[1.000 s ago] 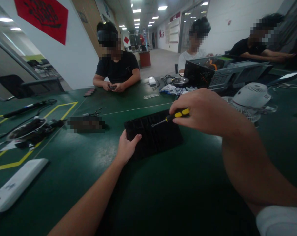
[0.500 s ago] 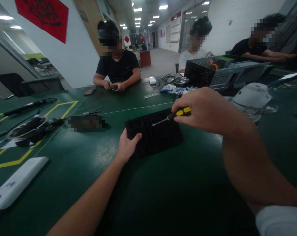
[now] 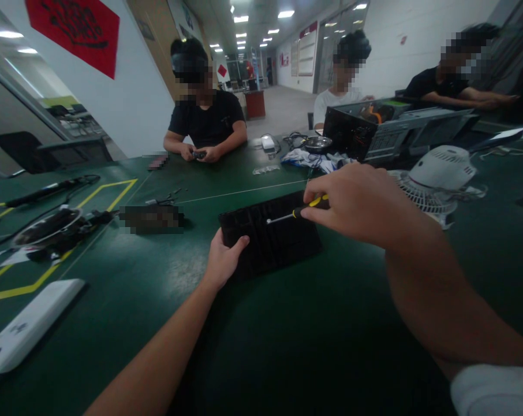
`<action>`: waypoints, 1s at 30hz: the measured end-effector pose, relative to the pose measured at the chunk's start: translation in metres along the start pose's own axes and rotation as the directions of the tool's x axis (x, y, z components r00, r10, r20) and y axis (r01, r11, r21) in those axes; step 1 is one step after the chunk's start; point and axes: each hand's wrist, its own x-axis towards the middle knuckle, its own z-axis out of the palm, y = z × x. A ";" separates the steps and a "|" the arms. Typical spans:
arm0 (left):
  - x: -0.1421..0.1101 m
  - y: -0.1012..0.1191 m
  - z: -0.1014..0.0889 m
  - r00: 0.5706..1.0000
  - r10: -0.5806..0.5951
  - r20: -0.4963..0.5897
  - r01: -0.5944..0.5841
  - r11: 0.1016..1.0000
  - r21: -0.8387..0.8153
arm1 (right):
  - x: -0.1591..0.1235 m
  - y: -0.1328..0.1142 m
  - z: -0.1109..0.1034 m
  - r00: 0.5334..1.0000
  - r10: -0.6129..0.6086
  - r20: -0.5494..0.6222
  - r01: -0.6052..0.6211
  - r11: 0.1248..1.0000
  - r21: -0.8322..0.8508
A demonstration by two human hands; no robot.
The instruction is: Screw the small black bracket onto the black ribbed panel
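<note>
My left hand (image 3: 225,257) grips the left edge of a black, ridged plastic tray (image 3: 296,242) on the green table, its thumb on the upper face. Fingers of my right hand (image 3: 352,202) are closed round the black and yellow handle of a screwdriver (image 3: 283,218). The metal shaft points left over the tray, nearly level. A small bright bit shows at its tip; I cannot tell if this is a screw, nor whether it touches the tray. Most of the handle is hidden by my right hand.
A white power bank (image 3: 32,326) lies near left, with a cabled black device (image 3: 49,228) behind it. At right are a white fan (image 3: 443,167) and an opened computer case (image 3: 374,130). A metal bowl (image 3: 317,143) sits beside cloth. Three people are across the table.
My right hand has sunk a little and turned, so the screwdriver lies flatter and less of its handle shows. My left hand and the tray have hardly moved.
</note>
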 end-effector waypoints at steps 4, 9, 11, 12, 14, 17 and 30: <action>-0.001 0.002 0.001 1.000 0.003 0.004 -0.003 1.000 -0.012 | 0.001 -0.002 0.000 0.995 0.041 0.092 -0.044 0.999 0.029; -0.003 0.005 0.002 1.000 0.007 -0.002 -0.007 1.000 -0.016 | 0.003 0.002 -0.004 0.994 -0.035 0.104 0.014 0.979 0.203; -0.004 0.006 0.002 1.000 0.005 -0.005 -0.006 1.000 -0.017 | 0.003 0.007 -0.007 0.992 -0.078 0.095 0.047 0.954 0.295; -0.004 0.006 0.002 1.000 0.003 -0.005 -0.003 1.000 -0.018 | 0.002 0.010 -0.009 0.992 -0.095 0.086 0.063 0.946 0.318; -0.004 0.006 0.002 1.000 -0.002 -0.001 0.002 1.000 -0.022 | 0.001 0.015 -0.011 0.991 -0.121 0.057 0.098 0.947 0.305; -0.004 0.006 0.002 1.000 -0.004 0.001 0.004 0.999 -0.033 | 0.000 0.021 -0.012 0.990 -0.141 0.023 0.133 0.965 0.227; -0.004 0.006 0.003 1.000 -0.006 0.002 0.006 1.000 -0.024 | 0.000 0.006 -0.004 0.995 -0.098 0.028 0.094 0.987 0.127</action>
